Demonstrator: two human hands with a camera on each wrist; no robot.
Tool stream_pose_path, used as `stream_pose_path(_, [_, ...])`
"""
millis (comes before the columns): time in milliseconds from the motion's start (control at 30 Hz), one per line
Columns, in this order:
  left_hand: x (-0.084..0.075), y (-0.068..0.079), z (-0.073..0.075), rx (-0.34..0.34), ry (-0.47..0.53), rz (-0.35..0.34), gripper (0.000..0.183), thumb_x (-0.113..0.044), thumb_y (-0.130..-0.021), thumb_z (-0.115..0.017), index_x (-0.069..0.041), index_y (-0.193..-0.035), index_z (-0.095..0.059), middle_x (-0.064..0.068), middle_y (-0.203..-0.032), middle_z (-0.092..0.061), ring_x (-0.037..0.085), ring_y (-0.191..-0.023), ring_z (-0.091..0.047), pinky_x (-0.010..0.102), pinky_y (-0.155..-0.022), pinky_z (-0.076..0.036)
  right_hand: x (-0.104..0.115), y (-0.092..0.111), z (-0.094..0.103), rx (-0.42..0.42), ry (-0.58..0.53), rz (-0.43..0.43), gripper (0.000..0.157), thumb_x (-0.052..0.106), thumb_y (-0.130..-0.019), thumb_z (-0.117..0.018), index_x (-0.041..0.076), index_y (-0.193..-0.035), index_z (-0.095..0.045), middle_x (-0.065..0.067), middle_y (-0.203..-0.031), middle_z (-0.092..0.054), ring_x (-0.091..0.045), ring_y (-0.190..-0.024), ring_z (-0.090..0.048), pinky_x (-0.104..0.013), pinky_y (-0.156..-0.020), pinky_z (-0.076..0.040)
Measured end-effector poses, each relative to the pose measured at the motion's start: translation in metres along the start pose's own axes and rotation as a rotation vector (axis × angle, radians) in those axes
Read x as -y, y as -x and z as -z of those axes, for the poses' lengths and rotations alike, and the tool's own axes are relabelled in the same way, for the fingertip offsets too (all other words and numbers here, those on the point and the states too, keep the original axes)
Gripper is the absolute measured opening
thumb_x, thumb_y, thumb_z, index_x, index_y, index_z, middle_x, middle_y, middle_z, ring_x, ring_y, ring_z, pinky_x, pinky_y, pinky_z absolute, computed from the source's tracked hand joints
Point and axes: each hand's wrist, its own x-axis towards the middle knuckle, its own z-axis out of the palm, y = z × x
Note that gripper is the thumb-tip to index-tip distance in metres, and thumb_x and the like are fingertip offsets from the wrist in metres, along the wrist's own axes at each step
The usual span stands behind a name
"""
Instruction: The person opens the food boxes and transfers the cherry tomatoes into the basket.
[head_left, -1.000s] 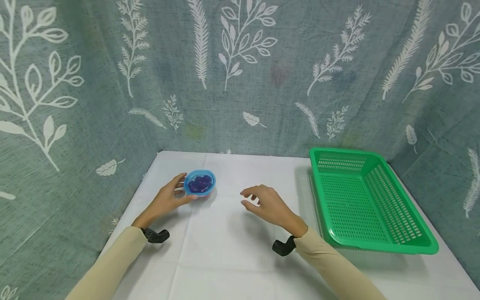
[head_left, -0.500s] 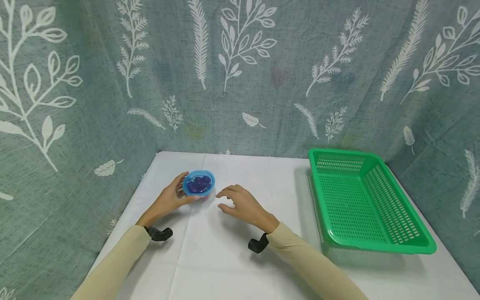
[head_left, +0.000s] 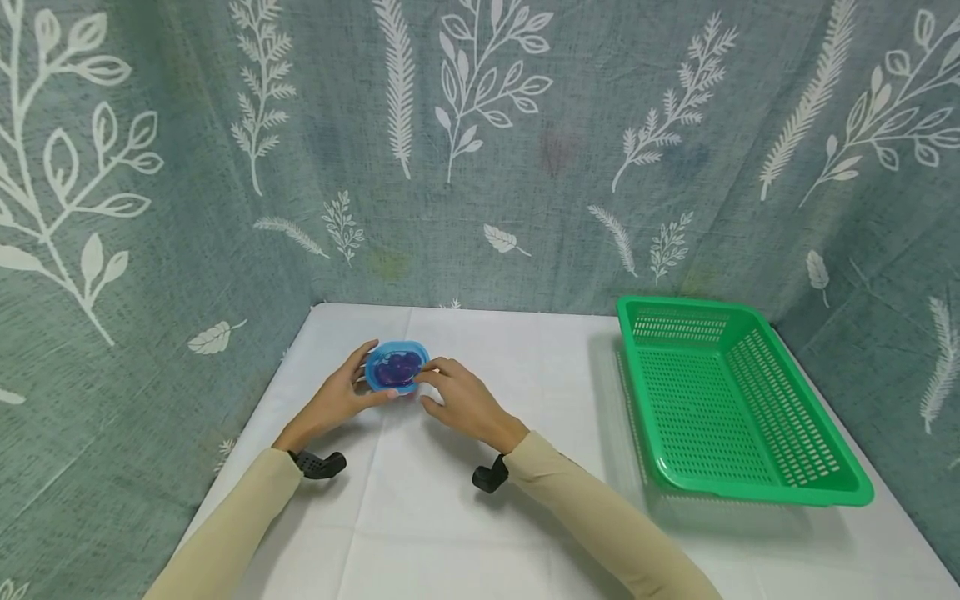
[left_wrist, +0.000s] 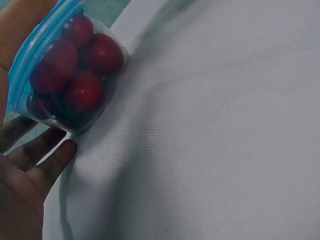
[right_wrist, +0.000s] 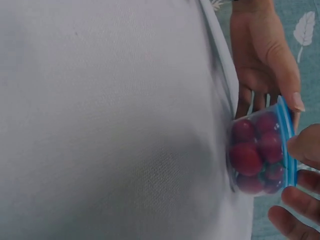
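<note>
A small clear plastic container (left_wrist: 85, 75) with a bright blue lid (head_left: 397, 346) stands on the white-covered table. Smooth, round red fruits (right_wrist: 246, 159), like cherry tomatoes, fill it, looking purple through the lid in the head view. My left hand (head_left: 339, 398) holds the container from the left, thumb along its near side and fingers behind. From the right, my right hand (head_left: 467, 403) comes in with bent, spread fingers. Its fingertips are right at the lid's right edge, and its thumb sits lower, a little off the container in the head view.
A green slotted plastic basket (head_left: 660, 467) stands on the right side of the white tablecloth (head_left: 450, 542). Grey-green curtains (head_left: 570, 100) with white leaf prints enclose the table at the back and sides. A black camera strap sits on each wrist.
My right hand has moved left across the table, from well apart to the lid's right edge. The left hand and the container have stayed almost still.
</note>
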Motion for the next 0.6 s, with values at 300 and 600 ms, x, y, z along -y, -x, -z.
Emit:
stream_pose_path(300, [0.004, -0.002, 0.002, 0.025, -0.007, -0.017, 0.111, -0.055, -0.083, -0.083, -0.037, -0.165, -0.011, 0.012, -0.168, -0.022, 0.041, -0.142, -0.042, 0.059, -0.108, -0.045, 0.001, -0.010, -0.004, 0.005, 0.148, 0.033, 0.023, 0.025, -0.098, -0.074, 0.017, -0.119, -0.079, 0.000, -0.122, -0.065, -0.014, -0.101, -0.057, -0.017, -0.071, -0.053])
stream_pose_path(600, [0.004, -0.006, 0.003, 0.035, -0.002, -0.011, 0.111, -0.054, -0.082, -0.084, -0.032, -0.166, -0.015, 0.011, -0.166, -0.027, 0.040, -0.140, -0.045, 0.057, -0.105, -0.049, 0.000, -0.016, -0.008, -0.059, 0.344, 0.132, 0.019, 0.037, -0.095, -0.076, 0.026, -0.110, -0.082, 0.005, -0.111, -0.070, -0.012, -0.090, -0.057, -0.018, -0.066, -0.052])
